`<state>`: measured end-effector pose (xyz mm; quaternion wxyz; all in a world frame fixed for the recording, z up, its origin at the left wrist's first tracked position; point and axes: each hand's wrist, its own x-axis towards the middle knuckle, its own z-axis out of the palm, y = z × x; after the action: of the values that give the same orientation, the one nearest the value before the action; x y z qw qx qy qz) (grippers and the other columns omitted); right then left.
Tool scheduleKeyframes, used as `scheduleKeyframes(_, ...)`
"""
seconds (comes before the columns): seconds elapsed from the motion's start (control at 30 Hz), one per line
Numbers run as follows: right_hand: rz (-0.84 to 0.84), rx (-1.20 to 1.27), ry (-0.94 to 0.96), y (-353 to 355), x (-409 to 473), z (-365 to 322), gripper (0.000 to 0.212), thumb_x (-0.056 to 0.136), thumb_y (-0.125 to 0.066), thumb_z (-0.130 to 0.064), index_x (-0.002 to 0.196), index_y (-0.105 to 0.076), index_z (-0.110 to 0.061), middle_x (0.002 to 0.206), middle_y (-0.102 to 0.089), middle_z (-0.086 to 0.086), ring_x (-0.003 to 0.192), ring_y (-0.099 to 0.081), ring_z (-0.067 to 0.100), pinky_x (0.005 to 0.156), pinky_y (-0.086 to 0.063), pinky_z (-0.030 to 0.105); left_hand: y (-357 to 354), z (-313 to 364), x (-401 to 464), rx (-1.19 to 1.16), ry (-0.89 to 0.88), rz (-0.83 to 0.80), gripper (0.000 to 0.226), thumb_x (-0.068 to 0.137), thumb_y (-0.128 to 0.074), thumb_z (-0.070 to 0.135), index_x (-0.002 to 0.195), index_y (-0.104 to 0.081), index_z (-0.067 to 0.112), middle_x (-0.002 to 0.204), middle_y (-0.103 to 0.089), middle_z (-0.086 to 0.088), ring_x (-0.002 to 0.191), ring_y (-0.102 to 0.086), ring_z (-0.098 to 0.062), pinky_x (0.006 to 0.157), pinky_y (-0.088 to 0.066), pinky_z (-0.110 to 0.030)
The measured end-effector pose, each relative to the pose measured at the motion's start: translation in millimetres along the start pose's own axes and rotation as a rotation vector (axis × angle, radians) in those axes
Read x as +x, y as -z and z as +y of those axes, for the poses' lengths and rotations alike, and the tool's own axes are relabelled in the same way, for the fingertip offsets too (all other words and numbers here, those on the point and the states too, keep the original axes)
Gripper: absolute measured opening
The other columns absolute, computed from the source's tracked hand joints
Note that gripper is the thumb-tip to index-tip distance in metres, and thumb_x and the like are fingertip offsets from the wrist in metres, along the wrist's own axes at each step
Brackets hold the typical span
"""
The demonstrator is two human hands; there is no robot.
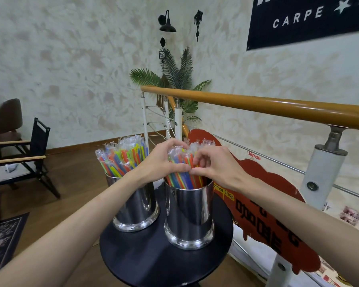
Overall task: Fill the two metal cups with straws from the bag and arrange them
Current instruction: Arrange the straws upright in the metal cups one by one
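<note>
Head view looks down on one round black table (pixel 153 259) carrying two shiny metal cups side by side, close but apart. Both cups hold bundles of wrapped, many-coloured straws that stand upright and fan out a little at the top; the straws are too many and too tightly packed to count.

Left cup (pixel 136 206) sits slightly farther away, its straws (pixel 120 160) untouched. Right cup (pixel 189 216) sits nearer, and both hands are gathered round its bundle of straws (pixel 181 162) above the rim.

Left hand (pixel 164 162) curls round the left side of this bundle, fingers arched over the far side and thumb on the near side. Right hand (pixel 214 164) curls round the right side in the same way, its thumb tip meeting the left thumb tip at the near side of the straws. Together the two hands ring the bundle.

Behind the table runs one wooden handrail (pixel 257 104) on white posts, with one red sign (pixel 263 208) below it. One potted palm (pixel 178 79) stands in the far corner, one folding chair (pixel 23 150) at the left.
</note>
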<state>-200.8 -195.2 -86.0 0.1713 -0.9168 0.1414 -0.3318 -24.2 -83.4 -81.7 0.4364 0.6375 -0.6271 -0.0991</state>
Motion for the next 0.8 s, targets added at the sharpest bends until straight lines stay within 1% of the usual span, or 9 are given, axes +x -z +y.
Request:
scheduleKeyframes(0.03,-0.014,0.021,-0.003,0,0,0,0.018,0.080,-0.086,-0.027,0.083,-0.071,-0.018,0.073,-0.063,-0.009,0.066,-0.056,0.003,0.061,-0.046,0.017,-1,0,0,-0.015,0.005,0.007,0.048,0.079,-0.085,0.029,0.120,-0.060,0.029,0.129,-0.056,0.016,0.118,-0.048,0.011,0.094,-0.041,-0.013)
scheduleKeyframes(0.1,-0.031,0.051,-0.008,1,-1,0,0.017,0.080,-0.086,-0.024,0.084,-0.071,-0.017,0.074,-0.063,-0.011,0.068,-0.058,-0.001,0.061,-0.047,0.015,-3,0,0,-0.023,0.011,0.034,0.048,0.079,-0.084,0.033,0.120,-0.060,0.029,0.128,-0.058,0.014,0.120,-0.052,0.002,0.098,-0.045,-0.022)
scheduleKeyframes(0.2,-0.031,0.071,-0.026,1,-1,1,0.016,0.081,-0.085,-0.022,0.083,-0.069,-0.017,0.073,-0.063,-0.012,0.070,-0.059,-0.005,0.062,-0.046,0.010,-6,0,2,-0.004,-0.002,0.066,0.042,0.080,-0.084,0.027,0.117,-0.062,0.024,0.121,-0.061,0.013,0.116,-0.056,-0.001,0.099,-0.048,-0.028)
scheduleKeyframes(0.3,0.005,0.056,-0.042,2,-2,4,0.017,0.083,-0.083,-0.021,0.084,-0.066,-0.017,0.074,-0.064,-0.011,0.070,-0.060,-0.004,0.061,-0.047,0.012,-7,1,3,-0.007,-0.009,0.071,0.038,0.081,-0.083,0.021,0.114,-0.063,0.023,0.119,-0.061,0.014,0.115,-0.056,0.001,0.097,-0.047,-0.024)
scheduleKeyframes(0.43,0.048,0.027,-0.048,3,-4,9,0.024,0.083,-0.081,-0.015,0.088,-0.057,-0.017,0.077,-0.064,-0.004,0.070,-0.061,0.010,0.061,-0.052,0.024,-6,1,3,-0.022,-0.004,0.043,0.037,0.084,-0.081,0.019,0.116,-0.062,0.023,0.120,-0.058,0.016,0.113,-0.057,0.001,0.084,-0.053,-0.015)
scheduleKeyframes(0.5,0.027,-0.027,-0.025,3,-5,9,0.017,0.083,-0.076,-0.010,0.085,-0.062,-0.019,0.075,-0.064,-0.004,0.069,-0.059,0.010,0.063,-0.053,0.031,-5,1,3,-0.015,-0.016,0.033,0.038,0.084,-0.081,0.019,0.116,-0.062,0.024,0.121,-0.059,0.016,0.114,-0.056,0.002,0.085,-0.051,-0.013)
scheduleKeyframes(0.57,0.001,-0.058,-0.009,2,-6,10,0.014,0.083,-0.071,-0.006,0.084,-0.070,-0.020,0.074,-0.064,-0.003,0.069,-0.057,0.010,0.063,-0.050,0.028,-4,0,4,0.011,-0.027,0.026,0.039,0.083,-0.082,0.019,0.117,-0.063,0.024,0.120,-0.058,0.017,0.114,-0.054,0.005,0.087,-0.045,-0.008)
scheduleKeyframes(0.67,-0.033,-0.045,-0.019,1,-7,10,0.011,0.085,-0.071,-0.013,0.091,-0.076,-0.020,0.075,-0.064,-0.004,0.068,-0.055,0.007,0.060,-0.044,0.018,-3,0,4,0.041,-0.034,0.022,0.040,0.084,-0.081,0.017,0.119,-0.062,0.024,0.122,-0.058,0.015,0.113,-0.052,0.007,0.088,-0.041,-0.003)
scheduleKeyframes(0.8,-0.040,-0.054,-0.040,-2,-5,7,0.010,0.087,-0.077,-0.029,0.093,-0.077,-0.020,0.075,-0.065,-0.006,0.064,-0.054,0.005,0.061,-0.047,0.021,-4,-1,5,0.037,-0.029,0.026,0.041,0.084,-0.080,0.013,0.119,-0.062,0.023,0.123,-0.058,0.015,0.113,-0.052,0.009,0.087,-0.043,-0.006)
